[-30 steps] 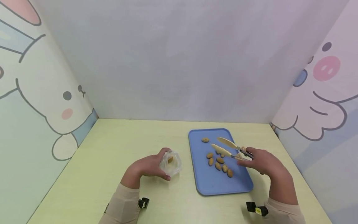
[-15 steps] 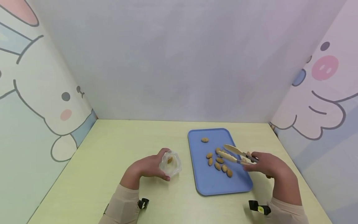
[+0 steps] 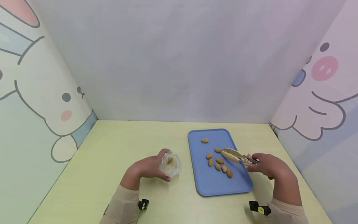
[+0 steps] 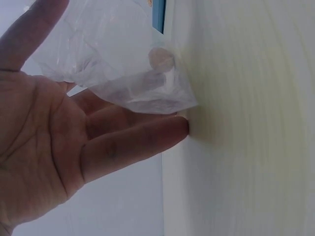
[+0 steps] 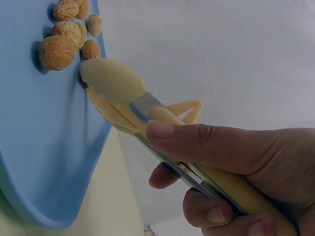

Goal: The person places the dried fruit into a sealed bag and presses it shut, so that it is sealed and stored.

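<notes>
My left hand point(image 3: 149, 166) holds a clear plastic bag point(image 3: 176, 169) upright on the table, thumb and fingers around its sides. Inside the bag lies a brown nut point(image 3: 170, 160). In my right hand point(image 3: 267, 165) I grip tongs with cream-coloured heads point(image 5: 115, 81). The tong heads are low over the right half of a blue tray point(image 3: 215, 186), drawn close together. Whether a nut is caught between them is hidden. Several wrinkled oval nuts point(image 3: 220, 161) are scattered on the tray to the left of the tongs.
A pale yellow table point(image 3: 126, 133) carries the tray and the bag. Behind it rises a plain grey wall point(image 3: 179, 62). Side panels with cartoon animals stand at left point(image 3: 42, 140) and right point(image 3: 330, 118).
The tongs have moved right and slightly down over the tray with my right hand. Their heads have drawn together where nuts lay. My left hand and the bag look unchanged.
</notes>
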A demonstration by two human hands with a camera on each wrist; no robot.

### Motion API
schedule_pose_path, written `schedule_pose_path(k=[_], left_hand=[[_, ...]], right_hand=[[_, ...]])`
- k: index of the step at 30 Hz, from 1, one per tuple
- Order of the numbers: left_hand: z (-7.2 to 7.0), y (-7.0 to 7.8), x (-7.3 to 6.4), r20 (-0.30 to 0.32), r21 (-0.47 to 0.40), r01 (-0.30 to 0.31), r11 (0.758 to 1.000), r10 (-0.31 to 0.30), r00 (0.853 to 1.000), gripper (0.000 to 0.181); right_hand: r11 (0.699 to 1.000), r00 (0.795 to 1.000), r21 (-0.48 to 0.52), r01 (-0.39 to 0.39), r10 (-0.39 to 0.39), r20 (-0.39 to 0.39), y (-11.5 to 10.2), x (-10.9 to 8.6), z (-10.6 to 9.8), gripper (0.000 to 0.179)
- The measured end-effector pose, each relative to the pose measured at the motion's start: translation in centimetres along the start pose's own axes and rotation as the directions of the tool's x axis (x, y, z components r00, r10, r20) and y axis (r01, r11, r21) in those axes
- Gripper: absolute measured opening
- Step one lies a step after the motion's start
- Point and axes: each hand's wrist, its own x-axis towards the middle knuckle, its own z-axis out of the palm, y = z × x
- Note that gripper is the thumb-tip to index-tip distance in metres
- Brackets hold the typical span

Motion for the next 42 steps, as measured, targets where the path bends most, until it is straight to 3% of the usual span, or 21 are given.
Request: schedule_pose_path(k=[10,20,26,35,42], left_hand=[[0.1,0.0,-0.1,0.0,-0.005,-0.006,1.0,0.006,1.0,0.106],[0.3,-0.2,-0.1,0.001,0.009,-0.001,1.0,0.001,1.0,0.105],[0.3,-0.1,-0.1,-0.002,0.014,0.001,1.0,-0.001,1.0,0.105],[0.2,-0.1,0.0,0.0,0.009,-0.01,1.0,0.01,1.0,0.105],[0.1,0.0,-0.1,-0.001,0.011,-0.008,1.0,0.008,1.0,0.106]], right_hand=[[0.998,0.999,0.065,-0.011,0.009,0.034,0.4,0.1,0.3,0.081],[0.982,0.997,0.188,-0.029,0.014,0.078,1.5,0.7,1.1,0.05],[0.986,0.998,0.167,-0.017,0.005,0.07,1.3,0.6,1.1,0.039],[0.993,0.999,0.115,0.001,-0.006,0.05,1.0,0.0,0.7,0.043],[0.991,0.996,0.105,0.082,-0.08,-0.025,0.6,-0.4,0.1,0.044]])
